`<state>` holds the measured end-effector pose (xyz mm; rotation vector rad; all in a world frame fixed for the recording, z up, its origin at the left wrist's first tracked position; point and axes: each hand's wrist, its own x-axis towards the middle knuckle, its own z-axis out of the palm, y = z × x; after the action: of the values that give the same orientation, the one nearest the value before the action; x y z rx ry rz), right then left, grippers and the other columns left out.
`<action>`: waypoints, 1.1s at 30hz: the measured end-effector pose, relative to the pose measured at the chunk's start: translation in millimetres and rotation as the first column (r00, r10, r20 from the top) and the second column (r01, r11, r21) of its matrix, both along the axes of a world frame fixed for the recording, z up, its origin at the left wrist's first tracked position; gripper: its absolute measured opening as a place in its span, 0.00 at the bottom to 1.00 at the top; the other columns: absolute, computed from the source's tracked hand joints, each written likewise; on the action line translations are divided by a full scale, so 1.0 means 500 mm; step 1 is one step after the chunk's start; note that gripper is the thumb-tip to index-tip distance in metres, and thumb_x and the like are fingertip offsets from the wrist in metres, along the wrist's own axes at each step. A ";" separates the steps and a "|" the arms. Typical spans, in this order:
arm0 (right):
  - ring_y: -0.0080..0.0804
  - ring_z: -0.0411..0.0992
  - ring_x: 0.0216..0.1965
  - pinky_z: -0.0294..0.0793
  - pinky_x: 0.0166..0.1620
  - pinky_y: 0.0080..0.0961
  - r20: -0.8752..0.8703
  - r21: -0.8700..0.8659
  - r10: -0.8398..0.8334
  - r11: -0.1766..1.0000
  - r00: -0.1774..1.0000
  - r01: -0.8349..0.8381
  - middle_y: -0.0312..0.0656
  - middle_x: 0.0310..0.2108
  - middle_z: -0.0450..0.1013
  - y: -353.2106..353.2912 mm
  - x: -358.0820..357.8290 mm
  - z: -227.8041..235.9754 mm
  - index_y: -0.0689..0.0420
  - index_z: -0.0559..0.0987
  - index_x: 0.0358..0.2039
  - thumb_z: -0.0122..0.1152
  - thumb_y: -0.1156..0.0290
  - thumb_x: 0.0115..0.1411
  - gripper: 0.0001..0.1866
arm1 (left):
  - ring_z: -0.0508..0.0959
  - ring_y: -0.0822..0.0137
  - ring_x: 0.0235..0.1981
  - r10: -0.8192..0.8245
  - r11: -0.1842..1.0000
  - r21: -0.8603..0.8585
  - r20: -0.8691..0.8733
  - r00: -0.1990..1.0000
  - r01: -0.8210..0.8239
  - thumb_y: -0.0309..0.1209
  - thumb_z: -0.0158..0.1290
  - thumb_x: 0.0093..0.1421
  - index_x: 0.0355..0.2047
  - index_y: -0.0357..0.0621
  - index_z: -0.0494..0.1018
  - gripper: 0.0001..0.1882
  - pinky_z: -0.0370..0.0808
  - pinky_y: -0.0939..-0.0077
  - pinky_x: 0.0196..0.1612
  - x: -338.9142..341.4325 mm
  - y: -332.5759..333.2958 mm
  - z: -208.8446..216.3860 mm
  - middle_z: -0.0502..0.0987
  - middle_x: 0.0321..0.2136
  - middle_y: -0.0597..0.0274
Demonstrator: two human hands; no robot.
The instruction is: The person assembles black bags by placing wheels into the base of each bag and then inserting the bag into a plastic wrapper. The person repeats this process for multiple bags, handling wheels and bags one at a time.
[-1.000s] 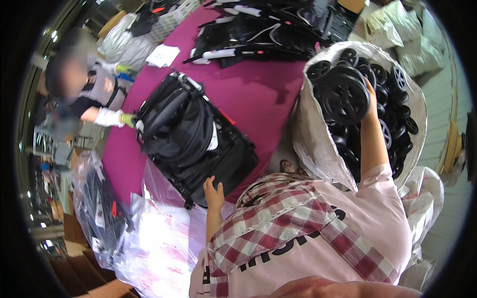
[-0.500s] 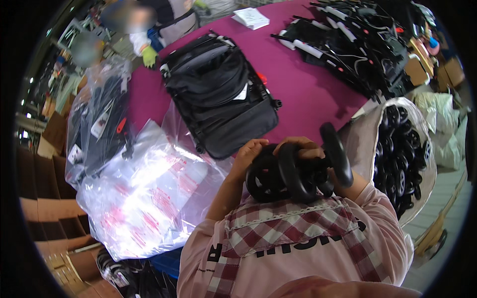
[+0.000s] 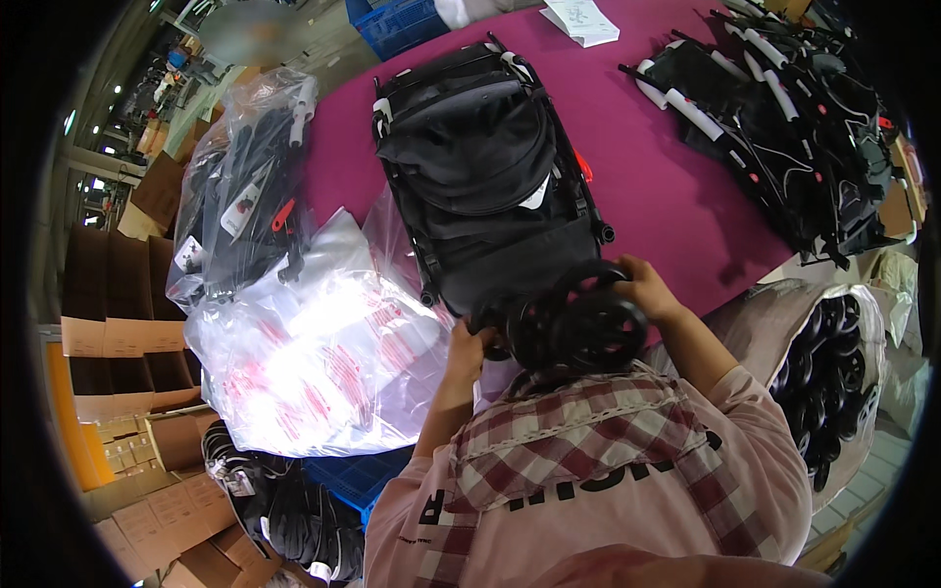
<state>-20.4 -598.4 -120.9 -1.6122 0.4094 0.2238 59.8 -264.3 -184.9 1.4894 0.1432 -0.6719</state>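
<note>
Several black wheels [image 3: 593, 328] are bunched together in front of my chest, over the table's near edge. My right hand [image 3: 642, 286] grips the rim of the upper right wheel. On the other side, my left hand [image 3: 469, 345] is closed at the leftmost wheel, its fingers partly hidden. Just beyond the wheels lies a folded black stroller [image 3: 470, 147] with a fabric seat and canopy, its near end close to my hands. A red part [image 3: 584, 167] shows at its right side.
Clear plastic bags [image 3: 323, 363] cover the table's left front, beside a bagged dark stroller [image 3: 245, 196]. Stroller frames [image 3: 774, 118] are piled at the far right. A sack of wheels [image 3: 828, 382] stands by my right arm. White papers [image 3: 583, 22] lie at the back.
My hands have moved apart, and the wheels have turned between them. The view has shifted, moving the table contents rightward in the picture. The gloved co-worker's hand is out of sight.
</note>
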 end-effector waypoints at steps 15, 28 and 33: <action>0.46 0.66 0.58 0.65 0.60 0.38 0.885 -0.340 -0.005 0.675 0.465 0.654 0.45 0.57 0.68 -0.090 0.596 0.044 0.56 0.71 0.55 0.55 0.86 0.46 0.32 | 0.59 0.40 0.63 -0.165 0.739 0.231 0.973 0.163 -0.633 0.16 0.54 0.50 0.47 0.34 0.66 0.21 0.61 0.53 0.63 0.525 -0.324 0.214 0.58 0.62 0.36; 0.45 0.58 0.66 0.56 0.65 0.45 0.342 -0.938 0.687 0.206 0.641 0.280 0.40 0.64 0.61 -0.036 0.685 -0.089 0.49 0.76 0.44 0.53 0.68 0.59 0.12 | 0.55 0.53 0.69 -0.830 0.165 0.877 0.370 0.416 -0.451 0.28 0.46 0.62 0.48 0.39 0.72 0.15 0.63 0.57 0.60 0.590 -0.315 0.010 0.59 0.66 0.52; 0.43 0.57 0.67 0.55 0.66 0.44 0.338 -0.941 0.641 0.235 0.689 0.243 0.37 0.65 0.60 0.003 0.726 -0.099 0.53 0.76 0.43 0.53 0.70 0.58 0.12 | 0.56 0.52 0.68 -0.803 0.286 0.858 0.457 0.381 -0.427 0.26 0.49 0.60 0.43 0.40 0.71 0.11 0.64 0.57 0.60 0.565 -0.277 0.006 0.57 0.66 0.55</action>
<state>342.7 -596.9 -170.6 -2.8634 -0.4825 -0.6171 342.5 -402.9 -181.8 2.9934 -0.8031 0.3253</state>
